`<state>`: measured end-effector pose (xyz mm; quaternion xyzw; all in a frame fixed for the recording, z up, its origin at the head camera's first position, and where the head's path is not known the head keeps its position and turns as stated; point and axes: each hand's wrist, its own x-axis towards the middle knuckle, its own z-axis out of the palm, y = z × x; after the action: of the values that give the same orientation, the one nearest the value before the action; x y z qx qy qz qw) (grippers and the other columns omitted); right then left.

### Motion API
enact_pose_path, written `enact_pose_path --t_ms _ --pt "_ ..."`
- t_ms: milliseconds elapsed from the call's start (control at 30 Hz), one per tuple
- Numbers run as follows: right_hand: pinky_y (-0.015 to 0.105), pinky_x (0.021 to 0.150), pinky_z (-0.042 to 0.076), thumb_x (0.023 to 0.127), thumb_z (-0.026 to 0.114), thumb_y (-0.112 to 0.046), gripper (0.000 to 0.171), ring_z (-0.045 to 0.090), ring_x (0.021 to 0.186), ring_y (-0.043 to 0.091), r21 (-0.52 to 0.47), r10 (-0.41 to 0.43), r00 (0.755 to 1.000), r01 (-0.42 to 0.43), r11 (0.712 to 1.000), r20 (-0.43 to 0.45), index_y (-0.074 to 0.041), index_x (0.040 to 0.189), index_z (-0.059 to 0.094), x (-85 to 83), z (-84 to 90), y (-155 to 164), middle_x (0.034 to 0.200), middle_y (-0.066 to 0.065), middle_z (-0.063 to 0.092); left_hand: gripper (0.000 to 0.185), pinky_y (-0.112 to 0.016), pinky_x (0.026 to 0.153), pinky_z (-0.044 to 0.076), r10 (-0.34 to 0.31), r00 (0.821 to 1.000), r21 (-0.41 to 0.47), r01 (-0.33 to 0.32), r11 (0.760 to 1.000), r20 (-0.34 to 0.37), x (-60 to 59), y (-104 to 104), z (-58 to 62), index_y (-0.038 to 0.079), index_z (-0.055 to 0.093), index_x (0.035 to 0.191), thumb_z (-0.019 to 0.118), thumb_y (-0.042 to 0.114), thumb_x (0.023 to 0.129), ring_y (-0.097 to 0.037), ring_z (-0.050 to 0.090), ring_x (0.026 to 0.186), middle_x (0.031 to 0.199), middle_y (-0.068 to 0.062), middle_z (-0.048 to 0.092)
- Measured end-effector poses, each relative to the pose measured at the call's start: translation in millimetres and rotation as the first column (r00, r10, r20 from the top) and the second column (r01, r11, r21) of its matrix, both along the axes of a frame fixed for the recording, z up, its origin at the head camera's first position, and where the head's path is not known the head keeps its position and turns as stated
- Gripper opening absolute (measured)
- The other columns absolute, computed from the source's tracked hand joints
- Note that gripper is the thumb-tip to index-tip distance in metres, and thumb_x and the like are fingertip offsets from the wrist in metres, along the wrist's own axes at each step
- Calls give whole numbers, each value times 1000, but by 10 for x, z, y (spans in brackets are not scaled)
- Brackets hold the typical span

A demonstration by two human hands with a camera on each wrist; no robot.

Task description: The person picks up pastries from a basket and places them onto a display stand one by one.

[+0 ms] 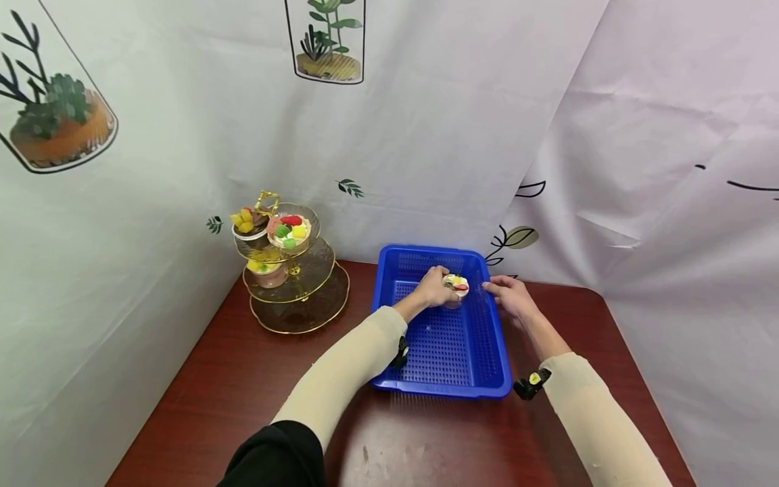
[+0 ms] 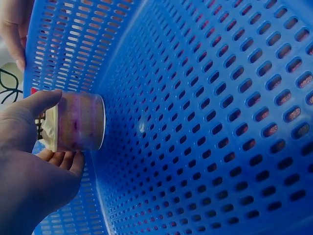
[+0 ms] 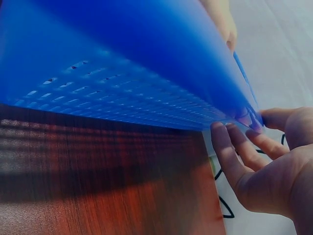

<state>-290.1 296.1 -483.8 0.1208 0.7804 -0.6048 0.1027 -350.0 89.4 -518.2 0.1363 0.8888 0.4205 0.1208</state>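
My left hand (image 1: 433,288) reaches into a blue plastic basket (image 1: 441,390) and grips a clear cup of layered cake (image 1: 456,287) near its far right corner. In the left wrist view the thumb lies on one side of the cake cup (image 2: 80,122) and the fingers curl round the other, with the cup's base close to the perforated basket floor. White cream and red and yellow pieces top it. At the basket's right side my right hand (image 1: 514,297) pinches the rim, thumb on top and fingers below, as the right wrist view shows.
Left of the basket stands a three-tier stand (image 1: 299,333) with gold edges. Two topped dessert cups sit on its top tier, another dessert cup (image 1: 268,272) on the middle one. A printed white cloth (image 1: 426,155) hangs behind the dark red table (image 1: 243,406).
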Motion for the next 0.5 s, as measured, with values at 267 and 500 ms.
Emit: enact_pose_path --t_ms 267,500 --pt "33 74 63 109 61 -28 48 69 88 16 8 0 1000 0 1000 -4 0 148 50 -3 14 -7 110 9 68 73 -38 107 49 20 1000 -16 -20 1000 6 17 22 0 4 50 147 89 23 88 -27 59 127 142 -14 55" --pt "32 72 62 109 61 -27 46 69 85 15 1 -1 1000 1 1000 -14 0 146 51 4 -1 7 105 7 69 70 -37 107 49 29 999 -35 -29 999 -13 80 39 15 4 50 145 88 23 89 -25 60 124 138 -13 55"
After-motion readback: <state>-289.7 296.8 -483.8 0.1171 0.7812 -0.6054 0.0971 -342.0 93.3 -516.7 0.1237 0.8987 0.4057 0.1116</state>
